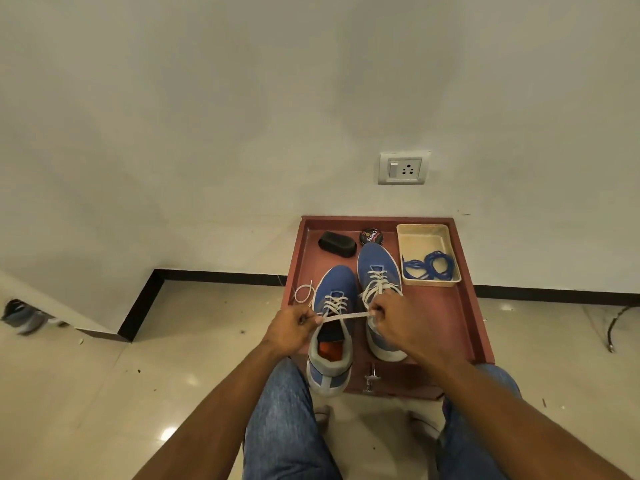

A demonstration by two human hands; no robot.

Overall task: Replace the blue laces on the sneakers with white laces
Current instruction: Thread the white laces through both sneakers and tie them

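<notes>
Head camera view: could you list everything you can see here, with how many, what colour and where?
sneakers: two, blue, side by side on the table, both with white laces
white lace: one, stretched across the left sneaker between both hands
blue laces: a bundle, in the tray
tray: one, cream, table's far right corner
polish tin: one, black, far edge of the table
brush: one, black, left of the tin
table: one, reddish brown, against the wall
socket: one, white, on the wall
left hand: pinches the lace's left end
right hand: pinches its right end
</notes>
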